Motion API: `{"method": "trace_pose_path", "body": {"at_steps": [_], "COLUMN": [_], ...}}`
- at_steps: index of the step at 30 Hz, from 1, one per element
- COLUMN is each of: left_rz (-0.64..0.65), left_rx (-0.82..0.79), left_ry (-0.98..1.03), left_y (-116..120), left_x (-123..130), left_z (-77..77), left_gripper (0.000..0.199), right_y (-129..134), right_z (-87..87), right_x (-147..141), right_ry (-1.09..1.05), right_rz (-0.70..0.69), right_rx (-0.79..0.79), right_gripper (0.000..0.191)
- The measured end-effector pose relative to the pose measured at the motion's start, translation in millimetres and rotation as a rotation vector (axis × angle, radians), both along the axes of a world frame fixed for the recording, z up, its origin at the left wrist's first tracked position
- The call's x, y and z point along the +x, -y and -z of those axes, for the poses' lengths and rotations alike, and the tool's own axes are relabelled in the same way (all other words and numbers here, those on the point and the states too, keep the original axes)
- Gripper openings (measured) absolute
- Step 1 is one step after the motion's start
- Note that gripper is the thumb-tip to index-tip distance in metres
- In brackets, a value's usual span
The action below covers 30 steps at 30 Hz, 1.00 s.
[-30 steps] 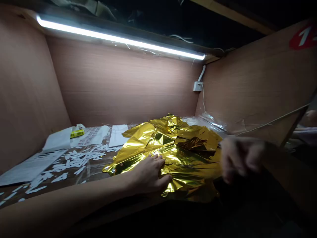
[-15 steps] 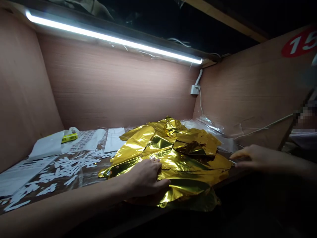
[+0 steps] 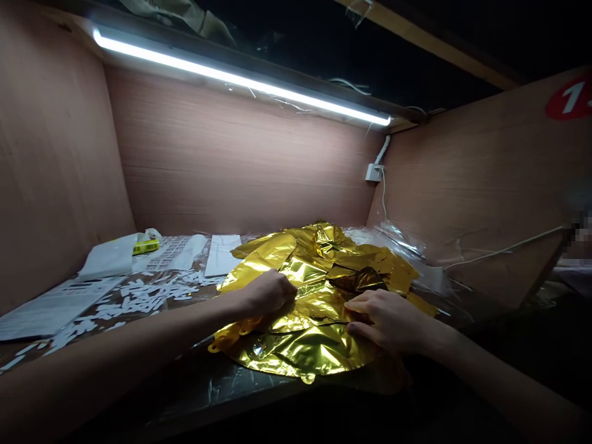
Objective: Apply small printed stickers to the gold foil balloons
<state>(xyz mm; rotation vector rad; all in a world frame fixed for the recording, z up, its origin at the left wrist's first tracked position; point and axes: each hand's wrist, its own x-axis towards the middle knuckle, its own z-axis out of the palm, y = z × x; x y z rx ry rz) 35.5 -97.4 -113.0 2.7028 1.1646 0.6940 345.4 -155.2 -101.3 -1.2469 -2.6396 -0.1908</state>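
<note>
Left hand [image 3: 271,294] grips gold foil balloon [image 3: 300,348], right hand [image 3: 391,320] lies open on it, red tag [image 3: 568,102] reads 1.

shiny gold foil [image 3: 300,351], streaked dark; pinkish-brown wall [image 3: 231,166]; yellow-green packet [image 3: 146,247], it seems

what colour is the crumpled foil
Shiny gold crumpled foil, shown best in the head view.

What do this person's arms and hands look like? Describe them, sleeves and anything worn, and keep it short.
The left hand and the right hand are bare, with no gloves. The left forearm and the right forearm show no sleeve in view. No ring, watch or bracelet can be seen, and no markings show.
</note>
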Motion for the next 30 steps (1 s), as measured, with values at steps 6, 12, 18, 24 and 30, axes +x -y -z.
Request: {"method": "trace_pose_path", "body": {"at_steps": [6,12,18,24,30], "left_rz": [-0.024,-0.064,-0.02,0.039,0.13], "left_rx": [0.002,0.004,-0.048,-0.089,0.054], "left_ry": [0.137,0.348,0.489,0.481,0.1], "left_y": [-19,-25,-18,6,31], "left_x": [14,16,-16,-71,-113], "left_z": [2.7,-38.2,-66.7,-60.2,-32.6], "left_gripper": [0.019,0.024,0.027,0.024,0.042], "right_y": [-3,-6,-15,-18,-3], "right_z": [12.5,22.0,28.1,17.3,-9.7], "right_x": [-1,0,6,11,5], "right_ry": [0.071,-0.02,-0.124,-0.225,-0.292], "right_rz": [-0.065,-0.019,-0.012,-0.019,-0.177], "right_rx": [0.067,0.185,0.197,0.247,0.278], "right_gripper": [0.027,0.027,0.027,0.022,0.011]}}
